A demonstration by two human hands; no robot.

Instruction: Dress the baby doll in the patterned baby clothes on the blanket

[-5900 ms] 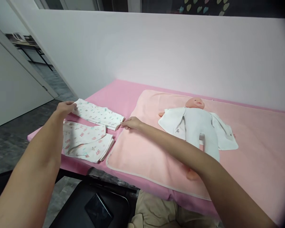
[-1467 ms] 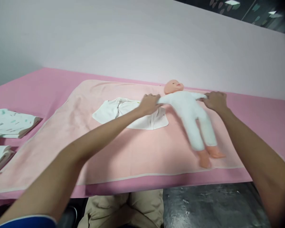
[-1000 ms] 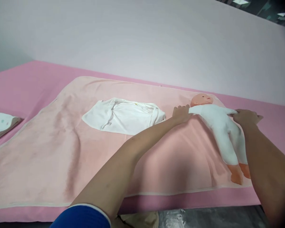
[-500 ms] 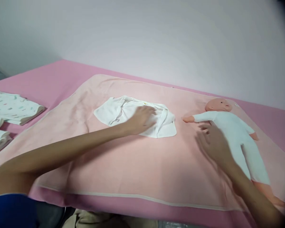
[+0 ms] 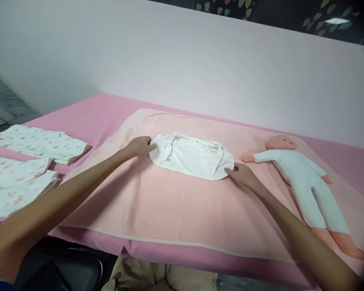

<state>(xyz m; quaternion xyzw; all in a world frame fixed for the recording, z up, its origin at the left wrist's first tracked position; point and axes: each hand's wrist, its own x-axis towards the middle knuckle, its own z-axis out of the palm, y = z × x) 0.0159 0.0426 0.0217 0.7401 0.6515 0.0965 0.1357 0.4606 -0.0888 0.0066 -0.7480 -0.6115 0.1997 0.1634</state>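
A small white baby top (image 5: 194,157) lies spread on the peach blanket (image 5: 176,206), with a tiny yellow print near its upper edge and small marks by its folds. At its left end, my left hand (image 5: 139,146) pinches the cloth between thumb and fingers. My right hand (image 5: 242,174) grips the lower right corner the same way. Between the two hands the top is stretched out sideways. To the right, a baby doll (image 5: 303,173) in a white body lies on its back, apart from my right hand.
Printed baby clothes (image 5: 39,143) lie folded at the left on the pink table cover (image 5: 81,107), with more printed clothes (image 5: 15,171) in front of them. A white wall (image 5: 182,64) rises behind the table. A dark chair (image 5: 79,266) stands below the front edge.
My left hand has moved from the middle of the top to its left end. My right hand has come from beside the doll to the right corner. Both have taken hold. The view has tilted up.
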